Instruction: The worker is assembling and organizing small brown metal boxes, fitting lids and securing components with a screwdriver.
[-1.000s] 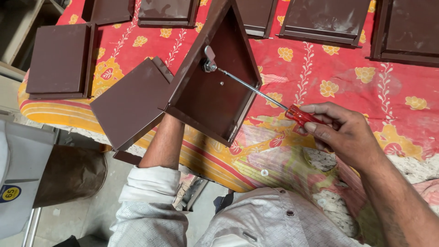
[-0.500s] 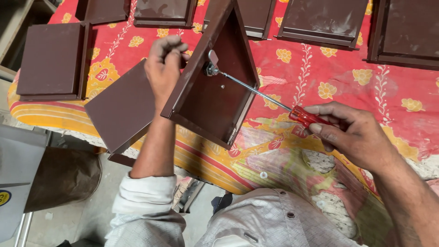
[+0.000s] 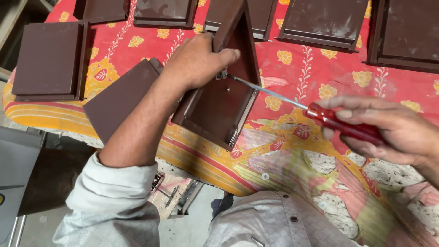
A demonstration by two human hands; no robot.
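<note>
A brown metal box stands tilted on edge over the table's front edge, its open side toward me. My left hand grips its upper left wall, thumb reaching inside near a small silver fitting. My right hand holds a red-handled screwdriver; its thin shaft runs up-left into the box and its tip meets the fitting by my left thumb. A flat brown panel sticks out to the left behind my left forearm.
The table wears a red and yellow flowered cloth. Several more brown metal boxes and lids lie on it: one at the left, others along the far edge and the right corner. A grey object stands on the floor at left.
My left hand came up from under the box and now grips its upper wall with the thumb inside. My right hand and the screwdriver have shifted right and up. The view moved closer.
</note>
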